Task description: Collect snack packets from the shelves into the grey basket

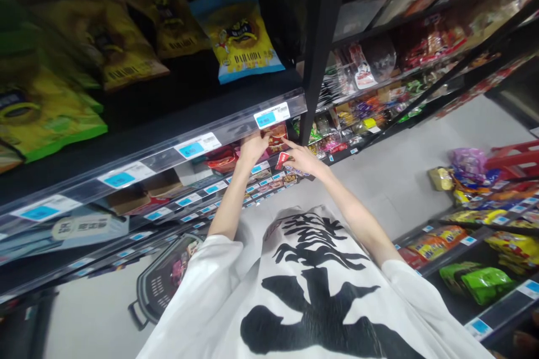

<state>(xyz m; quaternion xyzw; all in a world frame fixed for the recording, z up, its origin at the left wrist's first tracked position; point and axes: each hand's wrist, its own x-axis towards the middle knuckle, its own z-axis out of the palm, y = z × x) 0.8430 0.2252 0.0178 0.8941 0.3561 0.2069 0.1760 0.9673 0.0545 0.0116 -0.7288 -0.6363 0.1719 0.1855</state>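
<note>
The red packet [278,137] sits on the shelf just under a price-tagged ledge [290,105], near a black upright post [322,27]. The person's left hand [254,148] reaches in at its side, fingertips up by the packet; I can't tell whether they grip it. The right hand [303,158] is curled around a small packet [297,170] with a red-and-white end, its forefinger stretched out towards the red one. Another red bag [222,161] lies left of the left hand. On the shelf above, yellow snack bags stand in the dark, one with blue edges [242,39]. Down on the pale floor [88,314], a dark shopping basket [145,286] holds something pink. Over to the right, a low rack carries a green bag [486,283].
</note>
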